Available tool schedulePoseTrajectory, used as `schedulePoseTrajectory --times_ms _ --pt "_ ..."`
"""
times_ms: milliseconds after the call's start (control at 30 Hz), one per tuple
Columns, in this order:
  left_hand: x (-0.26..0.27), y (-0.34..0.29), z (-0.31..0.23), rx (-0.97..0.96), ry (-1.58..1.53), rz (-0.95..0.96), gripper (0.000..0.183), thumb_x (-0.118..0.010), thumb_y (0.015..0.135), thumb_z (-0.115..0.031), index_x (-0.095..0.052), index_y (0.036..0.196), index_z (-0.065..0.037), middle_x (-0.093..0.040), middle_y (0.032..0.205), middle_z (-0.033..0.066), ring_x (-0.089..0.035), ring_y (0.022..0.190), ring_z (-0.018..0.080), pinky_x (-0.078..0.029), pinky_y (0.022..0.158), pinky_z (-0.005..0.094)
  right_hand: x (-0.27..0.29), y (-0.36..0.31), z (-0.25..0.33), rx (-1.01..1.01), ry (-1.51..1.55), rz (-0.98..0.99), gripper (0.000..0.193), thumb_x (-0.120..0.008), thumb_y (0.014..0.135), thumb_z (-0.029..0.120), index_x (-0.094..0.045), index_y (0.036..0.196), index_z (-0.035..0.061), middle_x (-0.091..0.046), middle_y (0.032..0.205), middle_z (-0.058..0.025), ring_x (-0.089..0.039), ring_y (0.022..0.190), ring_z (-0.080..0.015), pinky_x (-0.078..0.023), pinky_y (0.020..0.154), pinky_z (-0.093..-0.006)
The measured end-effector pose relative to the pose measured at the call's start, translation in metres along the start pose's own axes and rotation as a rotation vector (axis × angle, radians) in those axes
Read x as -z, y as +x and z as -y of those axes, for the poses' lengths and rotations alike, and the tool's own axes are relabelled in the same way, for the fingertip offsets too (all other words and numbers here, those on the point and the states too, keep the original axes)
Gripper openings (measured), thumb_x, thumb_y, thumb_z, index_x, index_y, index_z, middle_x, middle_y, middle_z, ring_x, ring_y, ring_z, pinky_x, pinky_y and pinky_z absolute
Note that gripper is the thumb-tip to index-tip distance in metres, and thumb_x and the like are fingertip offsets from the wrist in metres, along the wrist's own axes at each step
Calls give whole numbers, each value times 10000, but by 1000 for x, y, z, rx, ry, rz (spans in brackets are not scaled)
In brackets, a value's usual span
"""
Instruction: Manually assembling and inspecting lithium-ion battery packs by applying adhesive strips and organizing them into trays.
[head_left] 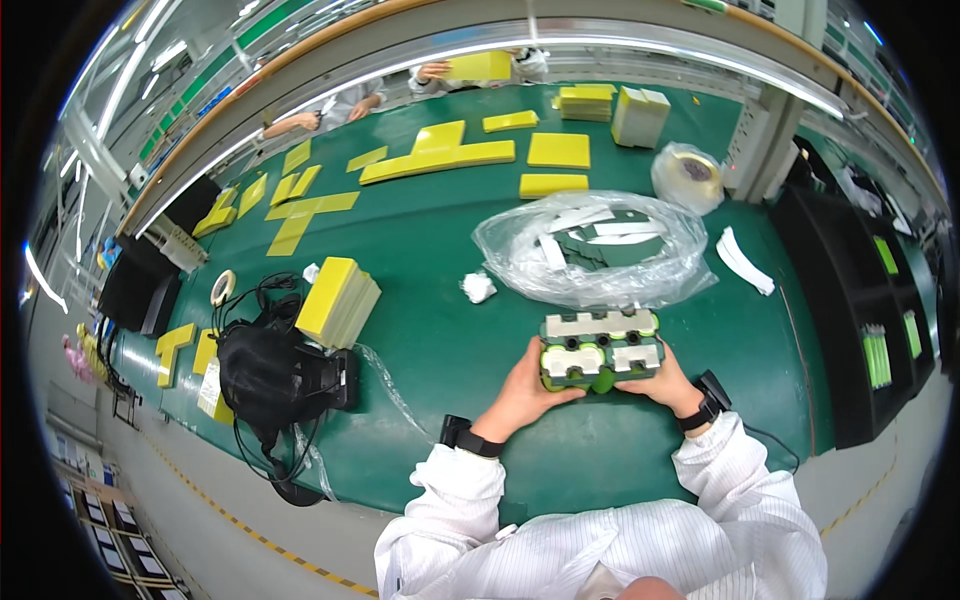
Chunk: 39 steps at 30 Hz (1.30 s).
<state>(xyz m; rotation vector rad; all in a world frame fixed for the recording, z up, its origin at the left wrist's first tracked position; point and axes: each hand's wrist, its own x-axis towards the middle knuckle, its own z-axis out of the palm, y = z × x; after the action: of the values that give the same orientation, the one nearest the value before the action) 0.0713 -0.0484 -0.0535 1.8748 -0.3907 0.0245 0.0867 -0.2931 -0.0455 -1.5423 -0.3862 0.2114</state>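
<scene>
Between my two hands is a battery pack (602, 349) of green cylindrical cells in a dark holder, with pale metal plates across its top. My left hand (525, 385) closes on the pack's left side, its thumb along the near lower edge. On the right side my right hand (665, 385) grips it, the thumb also at the near edge. The undersides of the fingers are hidden by the pack. Just beyond it lies a clear plastic bag (490, 235) with white strips and dark pieces in it.
A black bag with cables (260, 375) and a stack of yellow-topped boards (335, 305) stand to the left. Yellow sheets (440, 160) are spread over the green table (420, 270). At right stands a black shelf (850, 330). Two people work across the table.
</scene>
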Motion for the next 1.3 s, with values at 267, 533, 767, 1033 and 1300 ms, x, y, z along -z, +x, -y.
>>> schedulePoseTrajectory --times_ms 267,533,767,1033,1300 --pt "3 -6 2 48 11 45 774 -856 646 -219 -382 1214 4 -599 1116 169 -600 1043 272 -482 866 340 44 -2 53 12 -373 277 727 -751 742 111 -381 1357 -5 -508 1298 -134 -493 1192 -218 -382 1017 -326" --pt "4 -3 -3 26 45 55 756 -847 654 -198 -384 1218 -1 -598 1118 164 -601 1029 266 -476 875 336 71 102 57 291 -796 -168 227 -664 804 102 -672 1026 55 -672 976 -113 -647 873 -249 -510 781 -320" --pt "3 -3 -13 -27 96 32 694 -828 682 -226 -382 1165 -1 -582 1087 197 -594 1037 303 -471 871 357 62 135 30 348 -1327 -1 354 -756 662 181 -676 990 75 -627 997 -101 -597 917 -309 -492 780 -396" --pt "6 -5 -8 -92 18 26 800 -829 682 -249 -360 1275 13 -527 1185 191 -529 1113 280 -418 960 361 70 143 -11 347 -1395 -191 120 -636 773 160 -669 824 56 -611 803 -131 -603 776 -321 -488 677 -426" --pt "3 -13 -10 -125 -23 47 816 -806 669 -215 -317 1287 -5 -510 1165 214 -521 1098 327 -416 936 377 83 147 -23 600 -1236 -222 85 -671 709 76 -656 774 24 -597 767 -146 -584 741 -347 -465 667 -424"
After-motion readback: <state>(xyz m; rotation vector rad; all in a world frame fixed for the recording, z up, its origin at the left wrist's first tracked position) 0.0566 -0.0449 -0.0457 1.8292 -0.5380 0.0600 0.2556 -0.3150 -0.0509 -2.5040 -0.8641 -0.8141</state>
